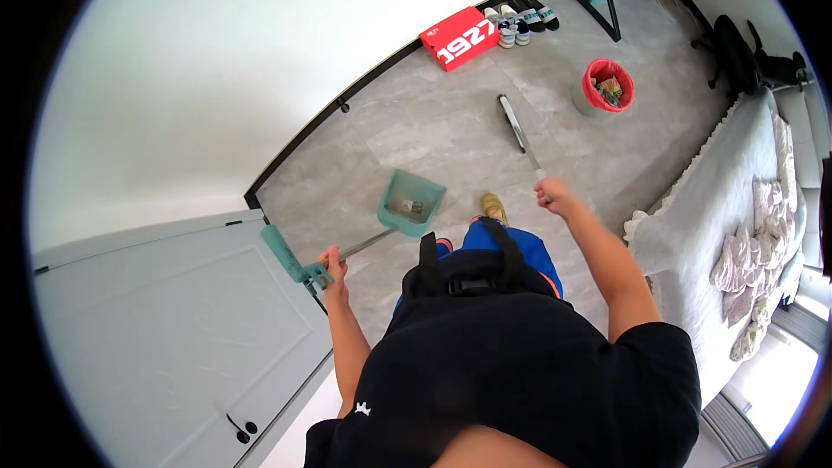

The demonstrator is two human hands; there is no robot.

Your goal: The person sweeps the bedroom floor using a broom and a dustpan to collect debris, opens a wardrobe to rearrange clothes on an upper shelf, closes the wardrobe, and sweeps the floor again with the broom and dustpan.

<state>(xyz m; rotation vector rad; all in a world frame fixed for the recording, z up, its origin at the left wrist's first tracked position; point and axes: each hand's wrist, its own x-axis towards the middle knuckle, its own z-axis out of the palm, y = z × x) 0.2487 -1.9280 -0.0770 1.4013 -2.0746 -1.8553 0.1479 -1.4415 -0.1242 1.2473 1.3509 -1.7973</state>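
Observation:
My left hand (334, 267) is closed around the upper end of the dustpan's pole, beside a green holder (295, 260) at the top. The green dustpan (413, 199) rests on the floor in front of me, with a small patch of something in its pan. My right hand (555, 198) is closed on the pale handle of a flat brush or squeegee (513, 124), whose long narrow head is stretched out over the floor ahead. The tool's exact type cannot be made out.
A bin (589, 100) with a red liner holds rubbish at the upper right. By the wall lie a red box (459, 38) and several shoes (520, 24). A bed (711, 208) is on the right, a grey door (173, 321) on the left, a black-framed desk (612, 13) behind.

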